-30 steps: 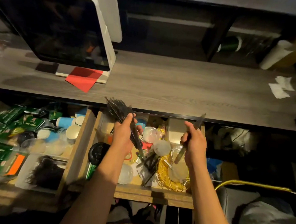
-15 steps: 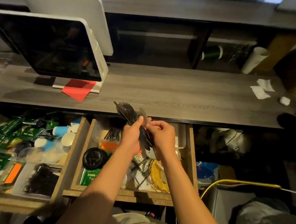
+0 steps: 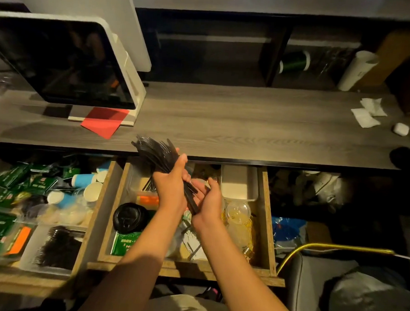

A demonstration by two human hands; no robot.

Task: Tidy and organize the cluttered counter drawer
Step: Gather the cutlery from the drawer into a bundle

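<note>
A wooden drawer point(image 3: 264, 220) stands pulled out under the counter, full of mixed clutter. Over its middle my left hand point(image 3: 170, 189) grips a bundle of black plastic cutlery point(image 3: 157, 156), the heads fanning up and left over the counter edge. My right hand point(image 3: 208, 203) cups the lower handle ends of the same bundle from the right. Inside the drawer lie black cup lids point(image 3: 128, 216), a green packet point(image 3: 123, 242), clear lids point(image 3: 238, 210), a yellow coil point(image 3: 248, 233), a clear bin point(image 3: 136, 182) and a white tray point(image 3: 239, 183).
A second open drawer point(image 3: 93, 223) on the left holds green packets, paper cups point(image 3: 88, 185) and a bin of black cutlery point(image 3: 59, 247). On the counter stand a screen point(image 3: 61, 62) over a red paper point(image 3: 103, 121), with white napkins point(image 3: 367, 114) at the right.
My right hand carried a single black utensil over to the bundle and now holds the bundle's lower end together with my left hand. The view has tilted up slightly.
</note>
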